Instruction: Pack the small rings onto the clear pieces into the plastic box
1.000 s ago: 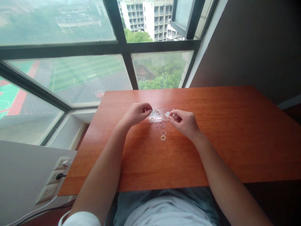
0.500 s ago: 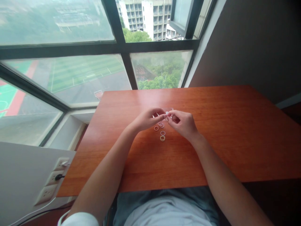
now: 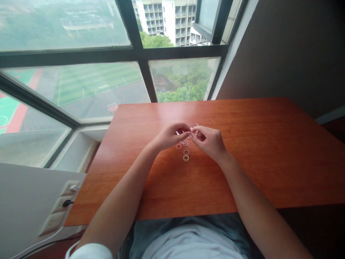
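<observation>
My left hand [image 3: 175, 135] and my right hand [image 3: 208, 141] meet above the middle of the table, their fingertips pinched together. Whatever lies between the fingertips is too small and too covered to name. Behind the fingers shows part of a clear and white thing [image 3: 196, 126], maybe plastic, mostly hidden. Just in front of the hands, small rings lie flat on the wood: a pink ring [image 3: 179, 147], overlapping pale pink rings [image 3: 184, 143], a whitish ring [image 3: 186, 152] and yellow rings [image 3: 185, 158] partly overlapping.
The reddish-brown wooden table [image 3: 269, 151] reaches to the window frame [image 3: 113, 57] at the back. A dark wall [image 3: 291, 54] rises at the right. Plugs and cables hang from the wall sockets [image 3: 51, 223] at the lower left, beside the table's edge.
The fingertips have closed in slightly on each other, and the small whitish spot between them shows less. The rings on the table have not moved.
</observation>
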The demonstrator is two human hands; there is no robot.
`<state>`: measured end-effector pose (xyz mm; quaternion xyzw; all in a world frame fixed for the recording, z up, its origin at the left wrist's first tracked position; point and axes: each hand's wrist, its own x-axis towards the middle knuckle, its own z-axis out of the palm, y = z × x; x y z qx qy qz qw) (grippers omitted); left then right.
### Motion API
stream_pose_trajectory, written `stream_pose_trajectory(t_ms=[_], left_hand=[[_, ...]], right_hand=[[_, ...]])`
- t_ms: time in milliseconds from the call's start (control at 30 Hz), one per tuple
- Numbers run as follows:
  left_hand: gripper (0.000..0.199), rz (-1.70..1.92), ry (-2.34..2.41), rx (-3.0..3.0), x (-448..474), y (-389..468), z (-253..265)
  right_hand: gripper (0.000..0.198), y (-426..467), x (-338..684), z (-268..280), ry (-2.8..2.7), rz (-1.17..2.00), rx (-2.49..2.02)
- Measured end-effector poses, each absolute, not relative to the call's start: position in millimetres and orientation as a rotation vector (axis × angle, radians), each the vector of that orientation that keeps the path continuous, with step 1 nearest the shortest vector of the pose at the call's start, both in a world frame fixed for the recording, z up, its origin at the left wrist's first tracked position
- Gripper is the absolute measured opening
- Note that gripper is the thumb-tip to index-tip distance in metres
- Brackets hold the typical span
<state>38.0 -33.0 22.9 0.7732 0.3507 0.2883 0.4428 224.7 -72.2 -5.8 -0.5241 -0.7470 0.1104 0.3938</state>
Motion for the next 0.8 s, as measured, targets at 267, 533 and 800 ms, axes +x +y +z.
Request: stream_pose_trajectory(t_ms=[267, 533, 800], left_hand=[[0.016, 0.682, 0.862, 1.921, 38.0, -33.6, 22.1], [0.015, 0.732, 0.932, 2.018, 30.2, -28.1, 21.5], [0.021, 0.968, 1.181, 1.95, -8.4, -10.1, 29.3]], right_hand=[[0.011, -72.5, 224.6, -5.7, -1.918, 0.248, -1.323], [0.009, -71.2, 225.2, -6.5, -1.94, 0.199, -1.313], [0.009, -71.2, 224.6, -6.2, -1.947, 0.168, -1.324]])
